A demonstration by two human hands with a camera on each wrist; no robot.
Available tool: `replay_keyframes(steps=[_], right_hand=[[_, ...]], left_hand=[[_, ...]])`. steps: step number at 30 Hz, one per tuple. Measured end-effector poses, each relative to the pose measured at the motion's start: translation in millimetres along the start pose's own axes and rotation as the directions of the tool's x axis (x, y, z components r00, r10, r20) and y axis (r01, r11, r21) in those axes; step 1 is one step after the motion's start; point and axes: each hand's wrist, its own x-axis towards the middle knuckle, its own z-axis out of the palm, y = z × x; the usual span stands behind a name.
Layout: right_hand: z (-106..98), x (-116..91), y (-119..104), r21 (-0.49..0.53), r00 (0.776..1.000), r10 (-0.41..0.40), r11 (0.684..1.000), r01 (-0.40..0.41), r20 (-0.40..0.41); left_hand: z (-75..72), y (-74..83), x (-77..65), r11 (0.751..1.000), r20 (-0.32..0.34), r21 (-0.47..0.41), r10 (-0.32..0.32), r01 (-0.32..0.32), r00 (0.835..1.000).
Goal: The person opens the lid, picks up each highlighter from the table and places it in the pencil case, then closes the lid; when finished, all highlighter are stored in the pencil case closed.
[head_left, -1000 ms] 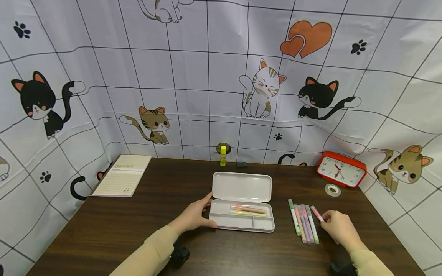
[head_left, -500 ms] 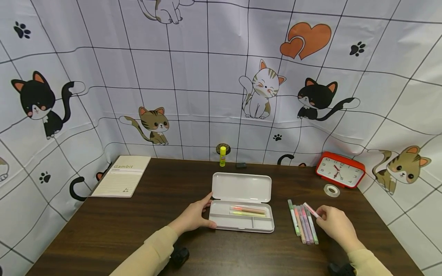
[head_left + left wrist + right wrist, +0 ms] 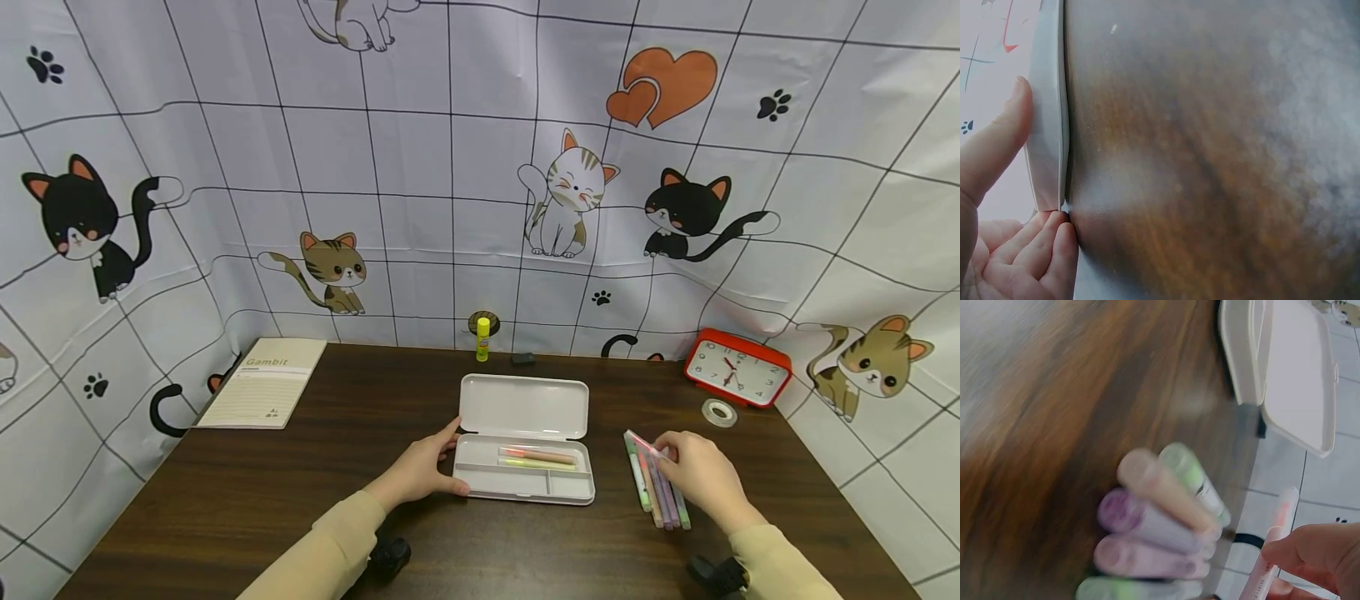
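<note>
A white pencil case (image 3: 525, 407) lies with its lid raised in the middle of the table. An orange-tipped marker (image 3: 538, 456) and a yellow marker (image 3: 537, 464) lie in its back compartment. My left hand (image 3: 415, 471) holds the case's left end, thumb at the front side and fingers round the end, as the left wrist view (image 3: 1029, 250) also shows. My right hand (image 3: 705, 475) pinches a pink marker (image 3: 1266, 559) between thumb and fingers, raised above a row of several pastel markers (image 3: 1160, 525). In the head view that hand partly hides the row.
A red clock (image 3: 738, 367) and a tape roll (image 3: 719, 413) stand at the back right. A yellow glue stick (image 3: 483, 340) and a small dark eraser-like block (image 3: 522, 359) are behind the case. A notepad (image 3: 262, 383) lies at the far left. A cat-print curtain (image 3: 420, 167) hangs behind.
My right hand has lifted the pink marker from the right of the row and carried it leftward over the other markers. The left hand and the case have stayed put.
</note>
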Motion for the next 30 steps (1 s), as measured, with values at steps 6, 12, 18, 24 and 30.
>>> replay_keyframes(steps=[6, 12, 18, 24, 30], right_hand=[[5, 7, -14, -0.001, 0.999, -0.052, 0.999, 0.052, -0.015], [12, 13, -27, -0.001, 0.997, -0.079, 0.997, 0.079, -0.015], [18, 15, -41, 0.004, 0.993, -0.117, 0.993, 0.117, -0.023], [28, 22, -54, 0.009, 0.988, -0.15, 0.989, 0.15, -0.022], [36, 31, -66, 0.018, 0.982, -0.189, 0.982, 0.189, -0.005]], left_hand=[[-0.5, -0.4, 0.2, 1.0, -0.001, -0.001, -0.003, 0.003, 1.0], [-0.4, 0.7, 0.3, 1.0, 0.001, -0.001, -0.003, 0.003, 1.0], [0.1, 1.2, -0.1, 1.0, 0.005, -0.003, -0.006, 0.006, 1.0], [0.2, 0.5, -1.1, 1.0, 0.0, -0.006, -0.002, 0.002, 1.0], [0.4, 1.5, -1.1, 1.0, 0.002, -0.006, -0.003, 0.003, 1.0]])
